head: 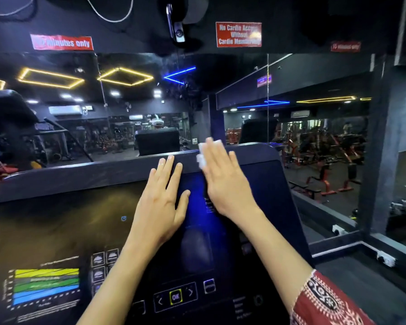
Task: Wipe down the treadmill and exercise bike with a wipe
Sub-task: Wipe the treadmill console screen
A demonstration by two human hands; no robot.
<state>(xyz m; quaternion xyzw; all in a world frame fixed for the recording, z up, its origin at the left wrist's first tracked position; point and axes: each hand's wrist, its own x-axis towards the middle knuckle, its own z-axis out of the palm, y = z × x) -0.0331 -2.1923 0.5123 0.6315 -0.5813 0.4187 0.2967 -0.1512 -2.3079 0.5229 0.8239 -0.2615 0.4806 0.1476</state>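
Note:
The treadmill's dark console (pixel 84 226) fills the lower half of the view, with a blue-lit screen in its middle and coloured bars at the lower left. My left hand (pixel 161 202) lies flat on the screen, fingers straight and pointing up toward the console's top edge. My right hand (pixel 225 181) is flat too, pressing a white wipe (pixel 201 158) against the upper part of the console; only the wipe's edges show around my fingers. The exercise bike is not in view.
A large mirror wall (pixel 103 113) stands right behind the console, reflecting gym machines and ceiling lights. Red signs (pixel 238 34) hang above it. To the right, a dark ledge carries white wall sockets (pixel 385 259), with red benches beyond.

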